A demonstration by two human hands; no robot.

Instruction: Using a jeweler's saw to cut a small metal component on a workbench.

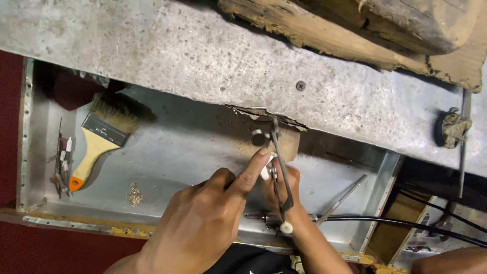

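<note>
While left hand (203, 223) pinched a small white piece (265, 172) just below the wooden peg (284, 142) | right hand (281, 190) gripped jeweller's saw (280, 172) | slip could've nicked that fingertip tbh

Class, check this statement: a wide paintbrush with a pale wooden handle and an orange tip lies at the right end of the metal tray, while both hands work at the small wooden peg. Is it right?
Not quite. The head view shows the wide paintbrush with a pale wooden handle and an orange tip at the left end of the metal tray, not the right. Both the left hand and right hand do work at the small wooden peg.

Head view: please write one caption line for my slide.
Two hands, left hand and right hand, work a thin-bladed saw frame at a wooden bench pin above a metal tray holding a paintbrush.
</note>
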